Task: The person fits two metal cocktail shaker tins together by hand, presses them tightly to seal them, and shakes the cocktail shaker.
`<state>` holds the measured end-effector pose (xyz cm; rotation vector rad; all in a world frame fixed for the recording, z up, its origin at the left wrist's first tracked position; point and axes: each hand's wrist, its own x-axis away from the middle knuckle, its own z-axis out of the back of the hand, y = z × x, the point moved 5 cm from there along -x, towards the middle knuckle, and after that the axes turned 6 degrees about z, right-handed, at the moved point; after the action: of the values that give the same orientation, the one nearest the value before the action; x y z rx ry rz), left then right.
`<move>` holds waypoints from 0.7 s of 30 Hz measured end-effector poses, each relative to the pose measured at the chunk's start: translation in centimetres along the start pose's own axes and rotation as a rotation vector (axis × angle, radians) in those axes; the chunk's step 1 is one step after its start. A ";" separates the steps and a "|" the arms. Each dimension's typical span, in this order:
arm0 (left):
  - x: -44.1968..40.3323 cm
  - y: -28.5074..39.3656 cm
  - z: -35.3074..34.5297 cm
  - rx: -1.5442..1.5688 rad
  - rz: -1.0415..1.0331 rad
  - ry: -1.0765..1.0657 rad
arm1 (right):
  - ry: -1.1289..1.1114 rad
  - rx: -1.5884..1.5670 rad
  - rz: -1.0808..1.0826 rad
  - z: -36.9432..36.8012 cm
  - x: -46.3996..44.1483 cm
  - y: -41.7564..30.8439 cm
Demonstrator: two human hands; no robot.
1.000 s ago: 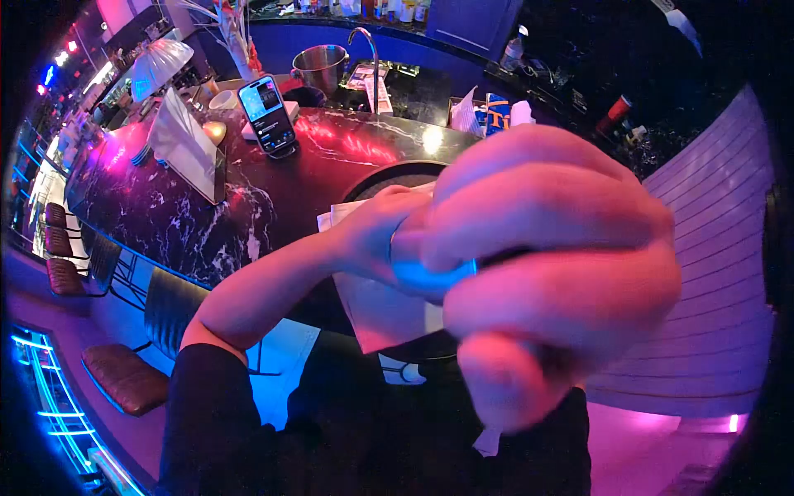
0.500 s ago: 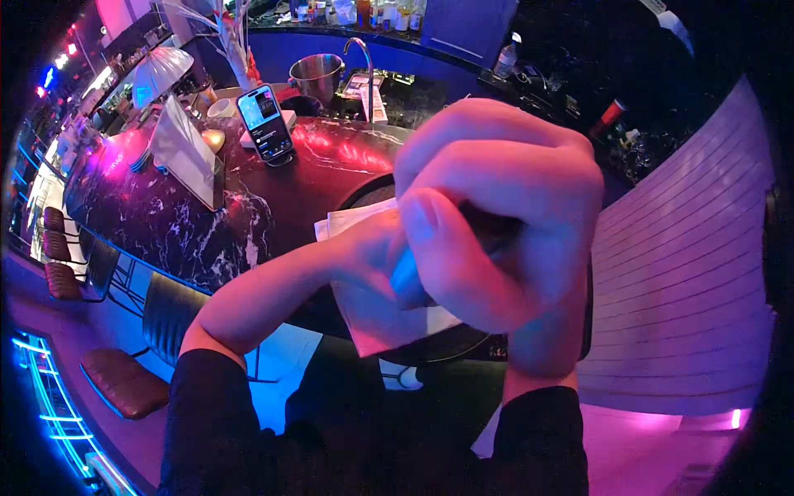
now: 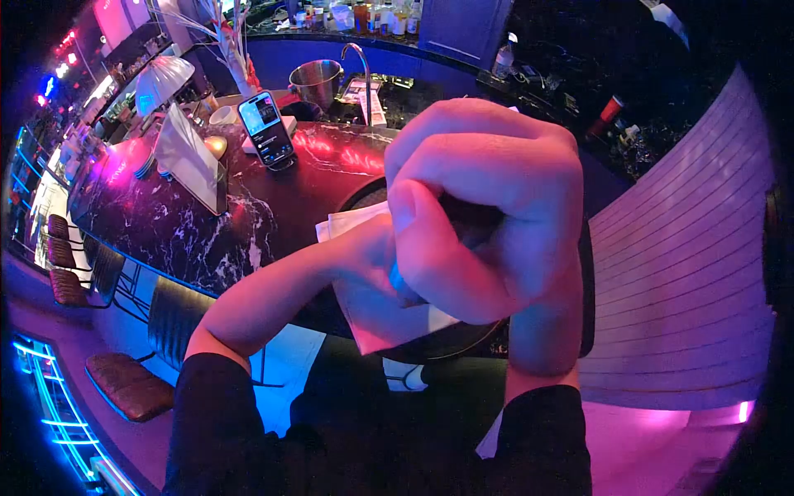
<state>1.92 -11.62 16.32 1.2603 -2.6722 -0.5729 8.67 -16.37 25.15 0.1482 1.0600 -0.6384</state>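
Close to the camera, my right hand (image 3: 496, 207) is curled into a fist with the thumb folded across; whatever it may hold is hidden inside. My left hand (image 3: 382, 260) sits behind and below it, largely covered, so its fingers do not show. Between the two, a small blue-lit patch appears that I cannot identify. Beneath my hands lies a folded white cloth or napkin (image 3: 372, 322), resting over a round dark tray (image 3: 364, 192) on the counter.
A lit phone (image 3: 266, 130) stands propped on the black marble counter (image 3: 223, 240). Left of it are a tented white board (image 3: 192, 159) and a pleated lamp (image 3: 165, 80). A metal bucket (image 3: 317, 80) and tap (image 3: 366, 78) stand behind. Brown-seated chairs (image 3: 128, 386) line the left.
My right fist has moved slightly left, still closed. My left hand stays behind it, and the view has shifted a little.
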 end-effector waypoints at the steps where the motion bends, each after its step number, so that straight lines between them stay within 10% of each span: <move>1: 0.1 0.0 -0.1 0.045 -0.009 0.004 | 0.018 -0.016 0.000 -0.1 0.0 0.0; 9: -0.7 -1.5 -1.9 0.440 -0.203 -0.228 | 0.001 -0.036 -0.010 0.0 -0.1 0.6; 21: -1.3 -1.3 0.1 0.125 0.023 -0.426 | 0.032 -0.024 -0.012 -0.2 -0.1 0.3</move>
<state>3.70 -11.34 15.75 1.2547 -3.1078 -0.7569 8.68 -16.01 25.07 0.1320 1.0996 -0.6356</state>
